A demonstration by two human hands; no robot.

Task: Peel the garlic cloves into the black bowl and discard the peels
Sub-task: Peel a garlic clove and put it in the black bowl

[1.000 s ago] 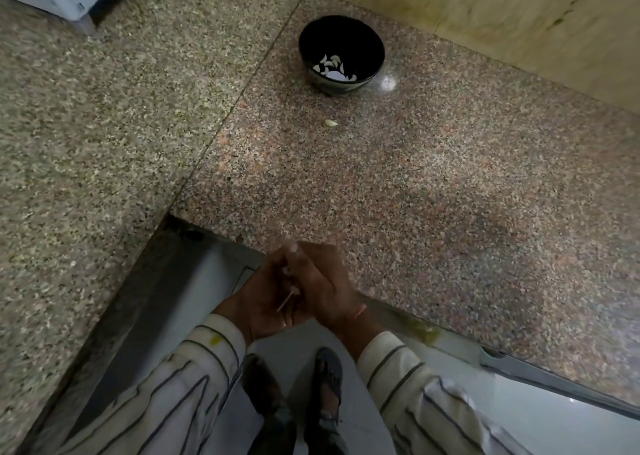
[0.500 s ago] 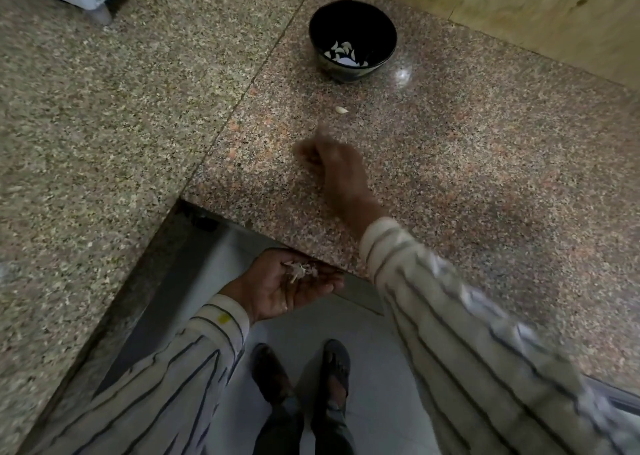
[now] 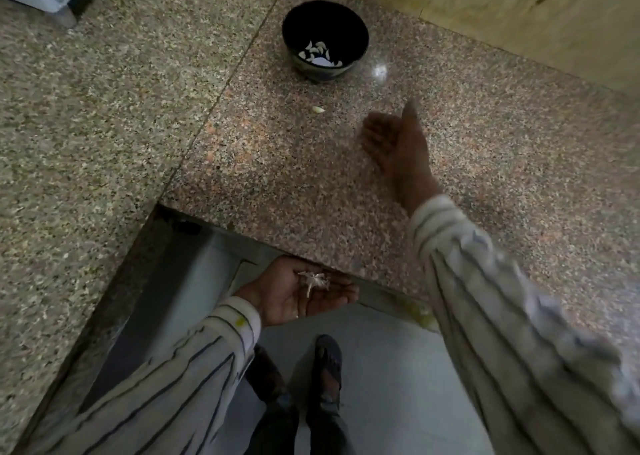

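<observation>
Single head-worn wide-angle view, aimed steeply down from standing height; the granite worktop is seen near, the floor directly below.

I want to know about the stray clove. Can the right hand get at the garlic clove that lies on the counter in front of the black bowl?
Probably yes. The right hand hovers blurred above the counter, empty as far as shows, and only bare granite lies between it and the garlic clove.
</observation>
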